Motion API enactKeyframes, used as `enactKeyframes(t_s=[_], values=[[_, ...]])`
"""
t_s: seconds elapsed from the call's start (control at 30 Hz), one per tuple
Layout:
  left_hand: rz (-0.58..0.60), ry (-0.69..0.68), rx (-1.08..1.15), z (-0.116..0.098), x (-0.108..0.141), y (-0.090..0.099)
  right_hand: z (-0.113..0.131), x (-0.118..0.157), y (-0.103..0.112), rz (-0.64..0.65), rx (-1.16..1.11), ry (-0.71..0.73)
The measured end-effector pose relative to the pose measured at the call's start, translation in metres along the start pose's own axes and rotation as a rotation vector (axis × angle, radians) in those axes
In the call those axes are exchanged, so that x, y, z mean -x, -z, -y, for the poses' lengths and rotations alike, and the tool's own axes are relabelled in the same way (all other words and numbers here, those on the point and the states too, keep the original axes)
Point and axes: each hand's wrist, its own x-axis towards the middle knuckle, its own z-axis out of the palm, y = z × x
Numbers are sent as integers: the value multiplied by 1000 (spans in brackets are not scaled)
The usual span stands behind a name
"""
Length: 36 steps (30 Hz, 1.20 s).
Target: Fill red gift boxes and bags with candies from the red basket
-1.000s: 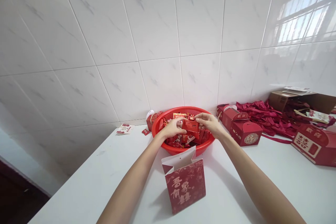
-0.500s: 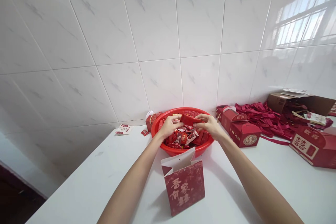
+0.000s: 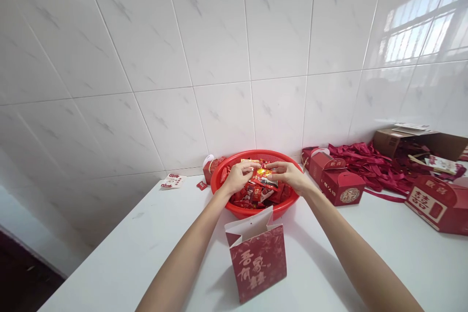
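A red plastic basket (image 3: 239, 212) full of small wrapped sweets stands against the wall. Over its left part is my left hand (image 3: 239, 176), its fingers closed near the edge of a red and gold packet (image 3: 263, 176). My right hand (image 3: 288, 177) is on the packet's other side, thumb and fingers closed at its right edge. In front of the basket, an upright dark red paper bag (image 3: 259, 263) with pale writing has its top open.
Right of the basket lie red gift boxes (image 3: 341, 187), crimson ribbons (image 3: 382, 168), a brown carton (image 3: 387, 142) and another red box (image 3: 438, 204). Leftward are a printed card (image 3: 173, 181), a small red sweet (image 3: 201, 185) and a red pouch (image 3: 211, 168).
The packet between my hands now shows a gold and red printed face instead of plain red. My fingers have shifted slightly around it.
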Motion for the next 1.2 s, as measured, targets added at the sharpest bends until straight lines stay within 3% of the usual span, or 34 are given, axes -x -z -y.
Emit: enactKeyframes(t_s=[0.07, 0.13, 0.23, 0.3, 0.5, 0.7, 0.97, 1.07, 1.2], values=[[-47, 81, -55, 0, 0, 1, -1, -2, 0, -76, -59, -6], [-4, 164, -180, 2, 0, 2, -1, -3, 0, -133, -143, -14], [265, 280, -403, 7, 1, 2, -1, -4, 1, -112, -261, -14], [382, 340, -488, 11, 2, 1, -2, -4, 1, -99, -298, -18], [382, 372, -590, 14, 4, -3, -4, -5, -1, -171, -353, -21], [495, 363, -570, 6, 2, -6, -1, -2, -6, -142, -359, -7], [367, 378, -452, 5, 2, -2, -2, -3, -4, -140, -318, 28], [176, 293, -344, 7, 1, 0, -5, -5, -4, -134, -308, 32], [-39, 137, 42, 11, -2, 1, -11, -7, -5, -176, -199, 71]])
